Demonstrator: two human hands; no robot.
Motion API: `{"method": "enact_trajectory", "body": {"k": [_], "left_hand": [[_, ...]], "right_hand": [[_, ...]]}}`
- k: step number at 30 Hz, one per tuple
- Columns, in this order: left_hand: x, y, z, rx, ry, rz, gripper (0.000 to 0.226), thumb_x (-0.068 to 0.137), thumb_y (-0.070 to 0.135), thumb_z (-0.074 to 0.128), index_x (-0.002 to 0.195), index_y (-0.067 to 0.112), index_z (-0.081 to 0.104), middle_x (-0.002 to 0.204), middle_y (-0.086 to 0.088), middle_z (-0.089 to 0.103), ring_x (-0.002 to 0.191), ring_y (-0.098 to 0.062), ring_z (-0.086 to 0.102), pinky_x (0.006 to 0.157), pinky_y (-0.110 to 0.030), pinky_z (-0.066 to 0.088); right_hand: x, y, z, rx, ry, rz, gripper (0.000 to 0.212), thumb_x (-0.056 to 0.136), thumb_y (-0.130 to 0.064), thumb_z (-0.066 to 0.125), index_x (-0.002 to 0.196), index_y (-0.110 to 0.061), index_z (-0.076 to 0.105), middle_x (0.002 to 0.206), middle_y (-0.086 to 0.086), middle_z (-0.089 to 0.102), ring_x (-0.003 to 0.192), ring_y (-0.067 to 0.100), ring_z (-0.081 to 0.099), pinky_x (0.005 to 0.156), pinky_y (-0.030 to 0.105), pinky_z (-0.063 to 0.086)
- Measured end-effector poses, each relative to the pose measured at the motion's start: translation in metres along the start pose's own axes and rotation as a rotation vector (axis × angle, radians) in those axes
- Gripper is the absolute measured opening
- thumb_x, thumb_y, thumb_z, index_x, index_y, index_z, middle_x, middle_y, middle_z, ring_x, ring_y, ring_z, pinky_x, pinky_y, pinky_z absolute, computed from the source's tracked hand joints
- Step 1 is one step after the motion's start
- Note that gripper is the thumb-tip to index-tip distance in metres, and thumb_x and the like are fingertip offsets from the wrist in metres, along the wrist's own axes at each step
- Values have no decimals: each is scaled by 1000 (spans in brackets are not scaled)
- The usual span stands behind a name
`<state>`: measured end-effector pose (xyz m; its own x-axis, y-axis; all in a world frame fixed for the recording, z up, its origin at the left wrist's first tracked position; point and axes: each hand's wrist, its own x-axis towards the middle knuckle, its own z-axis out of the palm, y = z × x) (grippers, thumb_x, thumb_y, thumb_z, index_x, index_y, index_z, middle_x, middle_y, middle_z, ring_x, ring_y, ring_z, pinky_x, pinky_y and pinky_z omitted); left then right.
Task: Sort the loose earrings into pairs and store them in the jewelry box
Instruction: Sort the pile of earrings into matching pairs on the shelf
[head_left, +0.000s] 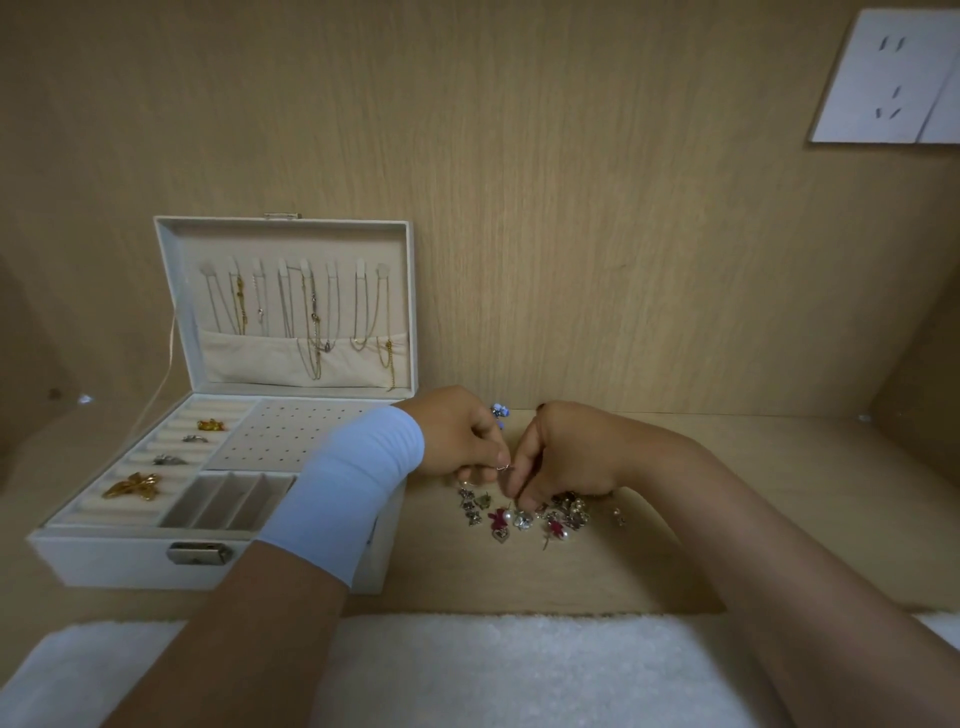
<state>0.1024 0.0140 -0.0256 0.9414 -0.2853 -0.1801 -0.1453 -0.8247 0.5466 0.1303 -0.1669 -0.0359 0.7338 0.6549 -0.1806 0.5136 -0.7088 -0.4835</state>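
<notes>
The left hand (457, 436) and the right hand (563, 457) meet fingertip to fingertip, both with fingers curled in. Between them they pinch a small hoop (503, 468), held just above the worktop (779, 452), though how firmly the right hand has it is hard to tell. The loose earrings (524, 514) lie in a tight heap right under the right hand's fingertips and just nearer the person than the left hand's knuckles. The likeliest slip is the hoop itself: it is thin and held by the barest tips, so it could spring free and drop back into the heap, or bounce toward the white fleecy cloth (493, 670) below both wrists, where it would be hard to find. Posts and hooks in the heap look tangled, so lifting one piece may drag others along and scatter them. The blue flower earrings (500, 413) sit just beyond the left hand's knuckles, and a careless turn could knock them away. The jewelry box (130, 561) stands open on the outer side of the left hand, with that forearm lying across its near corner — a sudden move could jolt it.
</notes>
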Motion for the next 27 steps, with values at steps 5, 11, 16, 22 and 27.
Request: {"method": "enact_trajectory", "body": {"k": [5,11,16,22,27], "left_hand": [[2,-3,1,80,-33,-24,18,93,29,61,86,19,75,85,1,77,59,-5,61,81,-25,54],[1,1,3,62,-57,-19,15,94,23,61,92,18,75,73,13,73,52,-1,57,69,-17,49],[3,1,7,73,-68,7,12,91,26,66,90,21,76,72,11,73,50,-2,55,77,-24,54],[3,0,4,-84,-34,32,6,90,20,66,92,16,71,78,4,76,55,-9,57,73,-30,54],[0,3,1,-151,1,87,8,92,27,66,87,24,71,81,11,75,56,-2,58,78,-28,52]], "right_hand": [[-2,1,-1,20,22,-21,8,78,-22,83,79,-29,80,73,-20,73,73,-8,64,77,17,49],[-8,4,-14,181,122,-7,9,92,-13,69,88,-18,75,50,-23,59,48,-8,52,51,7,38],[-11,10,-16,385,76,62,15,95,-14,65,87,-20,76,54,0,55,46,9,45,43,18,37],[-11,11,-17,566,29,89,10,94,-18,67,93,-16,77,89,5,75,51,9,44,40,17,33],[-11,12,-19,592,35,103,8,93,-20,69,91,-18,77,90,4,77,50,8,42,41,18,29]]}}
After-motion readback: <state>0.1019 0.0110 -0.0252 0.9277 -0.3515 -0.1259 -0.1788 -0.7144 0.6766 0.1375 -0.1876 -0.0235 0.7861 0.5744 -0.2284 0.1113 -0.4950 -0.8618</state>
